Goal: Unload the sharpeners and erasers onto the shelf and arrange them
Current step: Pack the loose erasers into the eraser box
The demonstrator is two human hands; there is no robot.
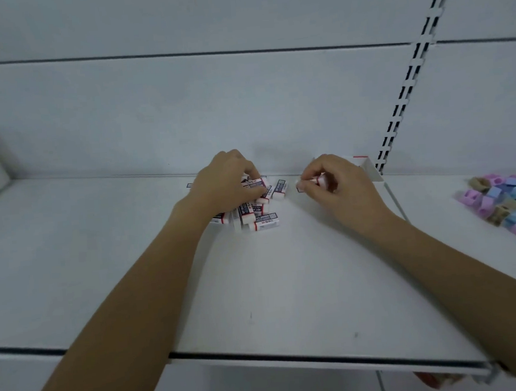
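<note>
A loose pile of white erasers (259, 215) in dark printed sleeves lies near the back of the white shelf (287, 285). My left hand (226, 180) rests on top of the pile, fingers curled round one eraser (257, 183). To the right, my right hand (337, 183) pinches a single eraser (317, 181) just above the shelf. Another eraser (279, 188) lies between the two hands. A heap of pastel pink, blue and tan sharpeners (508, 205) lies on the neighbouring shelf section at the far right.
A small white box (367, 166) with a red edge stands at the back, behind my right hand. A thin divider (396, 199) separates the two shelf sections. A slotted upright (407, 75) runs up the back wall. The shelf's front edge (292, 356) is near me.
</note>
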